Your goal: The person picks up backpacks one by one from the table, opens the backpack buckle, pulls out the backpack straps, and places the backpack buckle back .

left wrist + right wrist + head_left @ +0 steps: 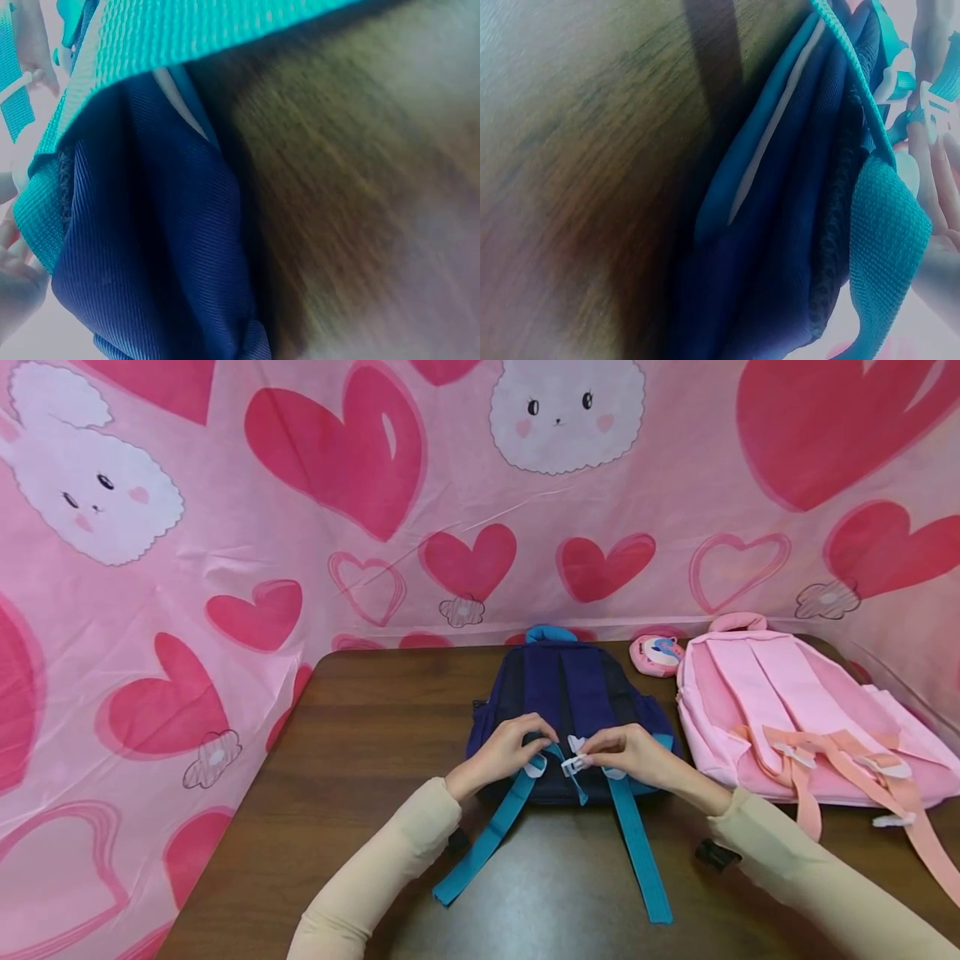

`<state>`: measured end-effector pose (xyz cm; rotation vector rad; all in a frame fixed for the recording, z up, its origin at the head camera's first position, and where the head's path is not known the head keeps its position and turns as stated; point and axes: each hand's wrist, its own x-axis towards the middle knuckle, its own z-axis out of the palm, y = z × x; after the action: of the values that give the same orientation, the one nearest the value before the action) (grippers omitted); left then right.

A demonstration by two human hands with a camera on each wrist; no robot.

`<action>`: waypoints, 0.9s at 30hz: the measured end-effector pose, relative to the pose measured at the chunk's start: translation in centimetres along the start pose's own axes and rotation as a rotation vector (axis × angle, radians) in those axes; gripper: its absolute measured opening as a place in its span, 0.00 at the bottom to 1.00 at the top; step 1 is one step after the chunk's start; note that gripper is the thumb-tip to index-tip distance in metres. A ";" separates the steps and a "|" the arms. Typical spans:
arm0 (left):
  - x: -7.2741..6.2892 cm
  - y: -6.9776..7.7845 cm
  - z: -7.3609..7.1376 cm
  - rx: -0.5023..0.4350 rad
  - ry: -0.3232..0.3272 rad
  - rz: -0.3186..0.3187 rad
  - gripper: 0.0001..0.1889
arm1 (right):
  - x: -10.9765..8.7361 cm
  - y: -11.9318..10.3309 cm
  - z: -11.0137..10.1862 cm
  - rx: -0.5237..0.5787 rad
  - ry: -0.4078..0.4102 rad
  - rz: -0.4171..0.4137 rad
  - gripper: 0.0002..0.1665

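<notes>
A navy backpack (551, 693) lies on the table in the head view, its shoulder straps upward and its teal top loop away from me. My left hand (506, 747) pinches a thin teal strap (556, 752) over the lower middle of the bag. Just to the right, my right hand (630, 753) pinches a white plastic buckle (573, 766), and the thin strap hangs by it. Two wide teal straps (636, 847) trail toward me onto the table. In the right wrist view the white buckle (937, 112) shows beside the fingers (941, 176). The left wrist view mostly shows the navy side fabric (165, 232).
To the right lies a pink backpack (708, 718) with peach straps (806, 806). A small pink pouch (651, 660) sits between the two bags. Small black objects lie below each forearm, one of them (717, 855) on the right. Behind the wooden table (360, 735) hangs a pink heart-patterned cloth (285, 510).
</notes>
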<state>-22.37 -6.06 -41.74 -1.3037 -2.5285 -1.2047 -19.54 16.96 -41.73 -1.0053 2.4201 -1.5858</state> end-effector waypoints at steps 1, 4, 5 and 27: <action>0.0 0.0 0.0 0.001 0.004 -0.005 0.05 | 0.0 0.0 0.0 -0.001 -0.003 0.001 0.06; 0.0 0.0 -0.1 -0.001 0.009 -0.010 0.05 | 0.0 -0.2 0.0 0.007 -0.009 0.012 0.06; 0.0 0.0 -0.1 -0.002 0.012 -0.011 0.05 | 0.0 -0.2 0.0 0.009 -0.009 0.013 0.06; 0.2 -0.7 -0.3 0.006 0.048 -0.023 0.06 | -0.2 -0.1 -0.1 0.012 -0.051 0.053 0.08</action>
<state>-23.07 -6.37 -41.83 -1.2325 -2.5183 -1.2172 -19.36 17.09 -41.62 -0.9593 2.3804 -1.5374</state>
